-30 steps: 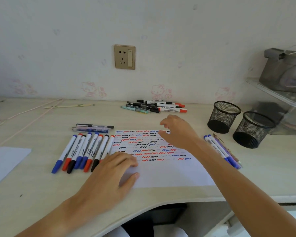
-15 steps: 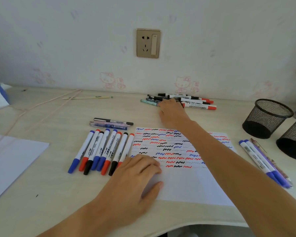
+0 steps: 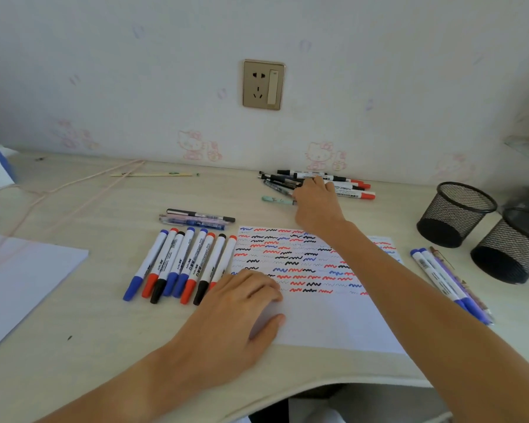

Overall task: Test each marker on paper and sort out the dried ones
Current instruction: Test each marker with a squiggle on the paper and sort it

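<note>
Your right hand [image 3: 316, 200] reaches over the scribbled paper [image 3: 315, 300] to the far marker pile [image 3: 339, 184], grip not discernible; your left hand [image 3: 235, 319] lies flat on the paper's near-left corner, marker row [image 3: 180, 264] just left, mesh cups [image 3: 458, 213] far right.

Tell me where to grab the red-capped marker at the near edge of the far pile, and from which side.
Pinch the red-capped marker on its white barrel, just left of the cap. It lies flat, left to right, on the near edge of the marker pile, so its near side is free. Come down from above and from the near side, probably with the right hand, which rests on the pile.
</note>
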